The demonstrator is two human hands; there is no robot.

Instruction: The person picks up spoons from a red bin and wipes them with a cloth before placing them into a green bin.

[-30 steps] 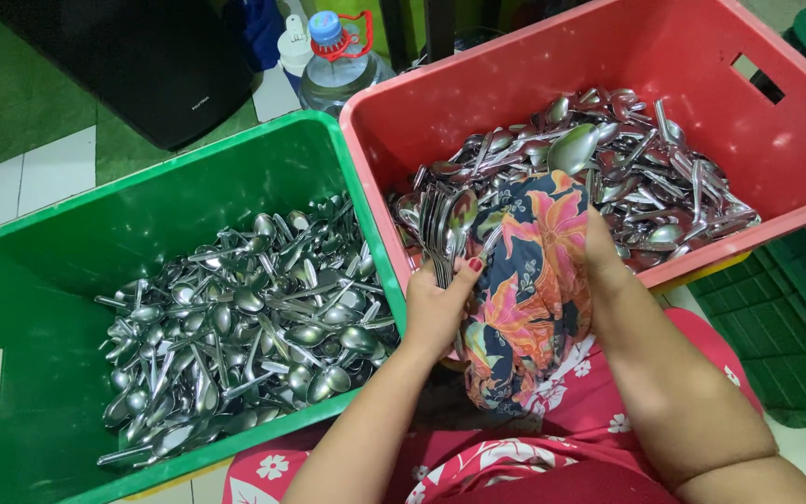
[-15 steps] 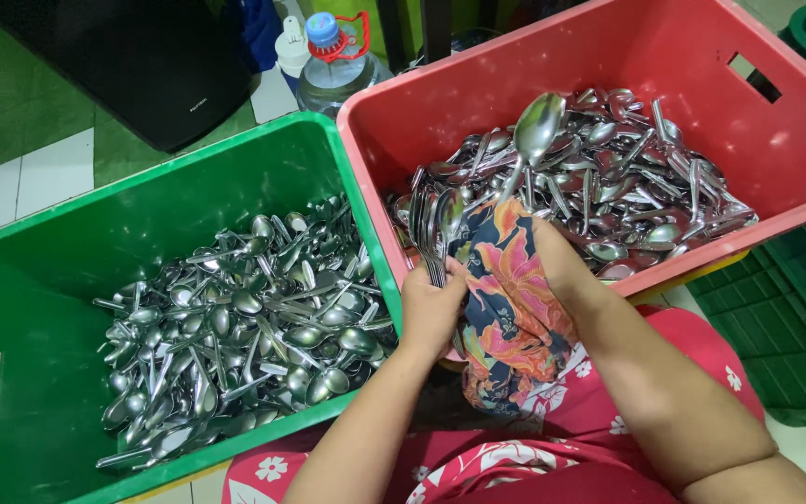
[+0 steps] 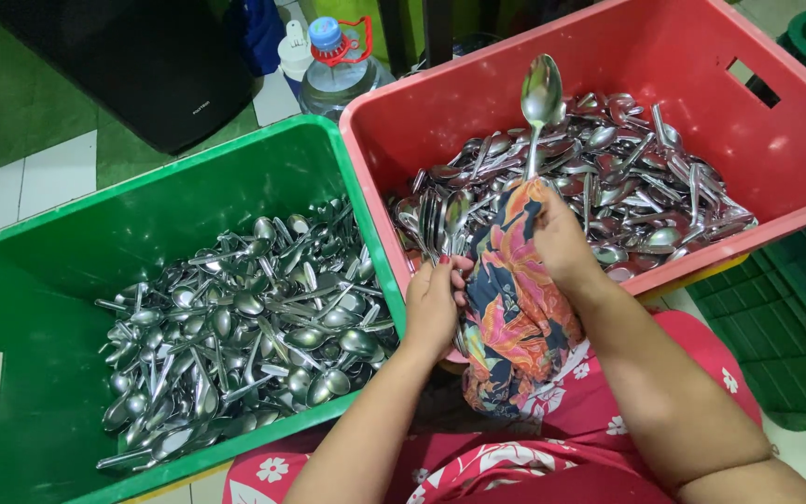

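gripping a shiny upright spoon (image 3: 540, 98) in patterned cloth (image 3: 513, 299), both hands (image 3: 562, 238) closed.

The floor (image 3: 48, 182) was white tile with green matting (image 3: 20, 93) laid over part of it. A black case (image 3: 142, 65) stood at the top left, a clear water bottle (image 3: 333, 75) (blue-capped) beside it. Light was even.
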